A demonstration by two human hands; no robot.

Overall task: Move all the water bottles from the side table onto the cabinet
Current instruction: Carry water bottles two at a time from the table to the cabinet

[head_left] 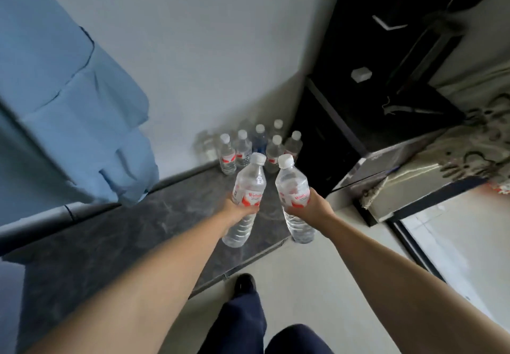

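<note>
My left hand [239, 208] grips a clear water bottle [248, 185] with a white cap and red label, held upright above the dark marbled cabinet top [143, 232]. My right hand [309, 204] grips a second, similar bottle [294, 185] just to its right, over the cabinet's right end. Both bottles are off the surface. Several more capped bottles [254, 146] stand grouped at the far right corner of the cabinet top, against the white wall.
A blue cloth [69, 99] hangs at the left over the cabinet's back edge. A tall black unit [372, 64] stands right of the bottles. A bed with a patterned cover [455, 166] lies at the right. My legs and shoe [244, 284] stand on pale floor.
</note>
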